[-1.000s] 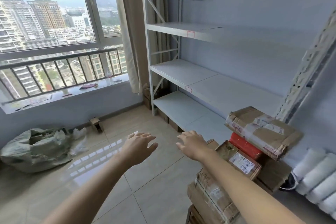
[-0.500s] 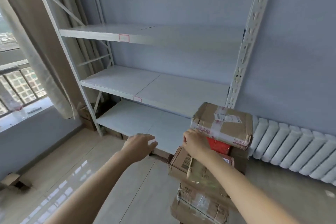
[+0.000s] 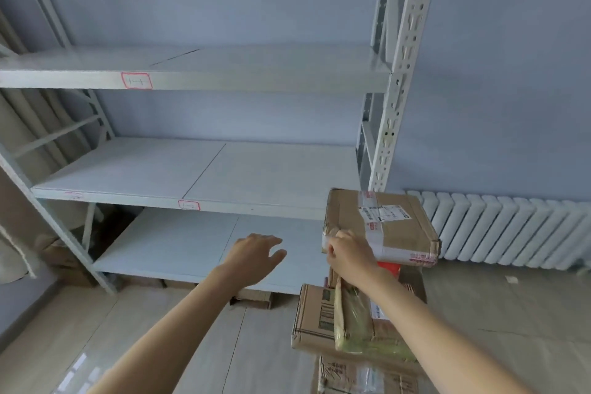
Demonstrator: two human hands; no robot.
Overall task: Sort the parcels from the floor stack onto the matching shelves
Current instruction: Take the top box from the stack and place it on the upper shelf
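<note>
the top parcel (image 3: 380, 225), a flat brown carton with a white label and tape bands, is seen lying level on the floor stack (image 3: 355, 326) at about 4 o'clock in the view. its long axis is set roughly from 9 to 3 o'clock, slightly skewed, with the far right corner turned toward the white radiator (image 3: 508, 230) and the near left corner turned toward the person. a red parcel (image 3: 388, 267) is glimpsed just beneath it, and a brown box (image 3: 311, 317) with a yellowish wrapped packet (image 3: 355, 326) on it lies lower in the stack.

the right hand (image 3: 348, 253) is placed at the near left corner of the top parcel; its fingers are curled at the taped edge and touch it. whether the grip is truly closed round that edge cannot be told, since the fingertips are hidden behind the knuckles.

the left hand (image 3: 256, 254) is held in the air at about 7 o'clock from the parcel, well apart from it, with the grip loose, the fingers relaxed and spread, and nothing held.

the white shelf unit (image 3: 204, 80) is seen at 11 o'clock, with three boards visible and small red-outlined labels (image 3: 136, 80) fixed on the front edges.
</note>
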